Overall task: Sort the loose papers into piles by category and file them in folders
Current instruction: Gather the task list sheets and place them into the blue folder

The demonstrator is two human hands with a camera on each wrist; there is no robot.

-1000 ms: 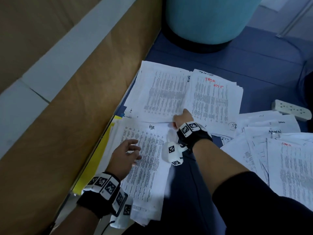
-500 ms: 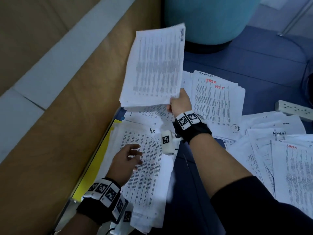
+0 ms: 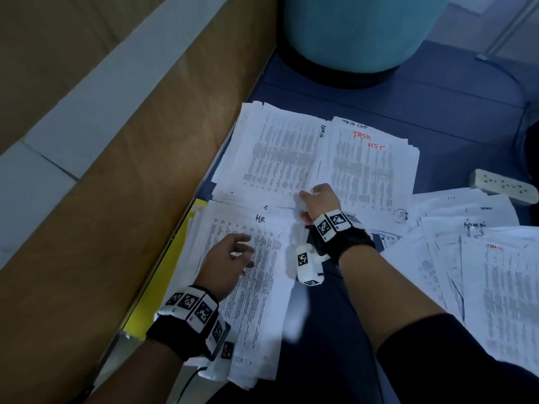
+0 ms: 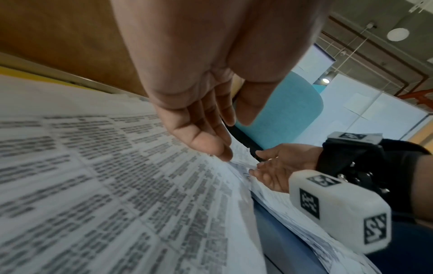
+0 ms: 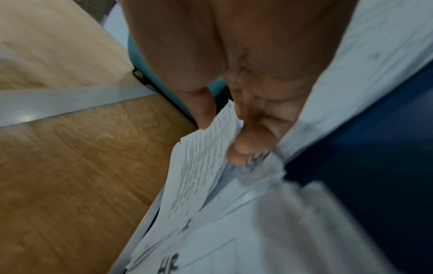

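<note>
Several piles of printed papers lie on the blue floor. My left hand [image 3: 230, 258] rests with relaxed fingers on the pile marked HR [image 3: 262, 301], its fingertips [image 4: 218, 150] touching the top sheet. Beyond it lies the pile marked ADMIN [image 3: 277, 153], flat on the floor. My right hand [image 3: 318, 199] pinches that pile's near edge between thumb and fingers [image 5: 243, 148]. A pile marked TASK LIST in red [image 3: 370, 170] lies just right of it. A yellow folder [image 3: 163, 287] shows under the HR pile's left side.
More loose sheets marked ADMIN [image 3: 481, 272] spread at the right. A white power strip [image 3: 501, 186] lies beyond them. A teal round stool [image 3: 364, 30] stands at the back. A wooden panel [image 3: 116, 199] borders the papers on the left.
My right hand raised the ADMIN sheets upright, then laid them back flat on their pile, still pinching the edge. My left hand stayed on the HR pile.
</note>
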